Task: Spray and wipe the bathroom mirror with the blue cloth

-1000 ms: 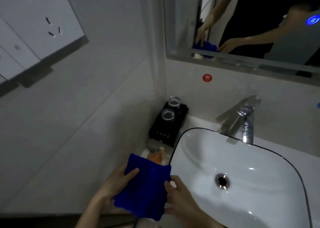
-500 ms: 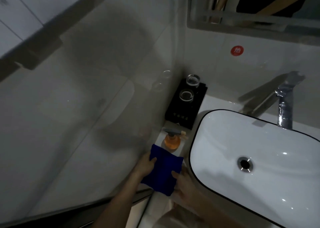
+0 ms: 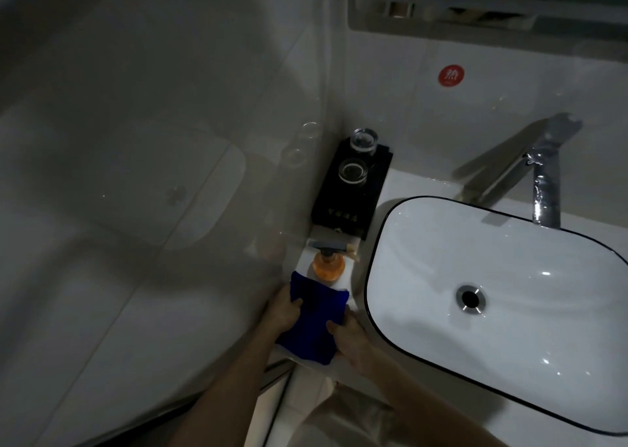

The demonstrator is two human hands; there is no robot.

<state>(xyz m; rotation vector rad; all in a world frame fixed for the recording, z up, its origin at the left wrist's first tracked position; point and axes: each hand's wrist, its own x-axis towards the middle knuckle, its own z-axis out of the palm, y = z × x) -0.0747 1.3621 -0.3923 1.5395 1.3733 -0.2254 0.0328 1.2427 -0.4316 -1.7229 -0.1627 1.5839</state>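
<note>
A folded blue cloth [image 3: 314, 321] lies low over the white counter left of the basin, held from both sides. My left hand [image 3: 283, 310] grips its left edge with the thumb on top. My right hand [image 3: 350, 339] grips its right edge the same way. Just beyond the cloth stands an orange spray bottle [image 3: 328, 266] with a dark trigger head, apart from both hands. Only the mirror's lower edge [image 3: 475, 8] shows at the top right, with a person's arms reflected in it.
A white basin [image 3: 509, 297] with a black rim and a drain fills the right. A chrome tap [image 3: 543, 181] stands behind it. A black tray [image 3: 350, 198] with two glasses sits in the corner. Tiled wall runs along the left.
The view has tilted down and the mirror has slid almost out of sight. Both hands have lowered the cloth to the counter in front of the spray bottle.
</note>
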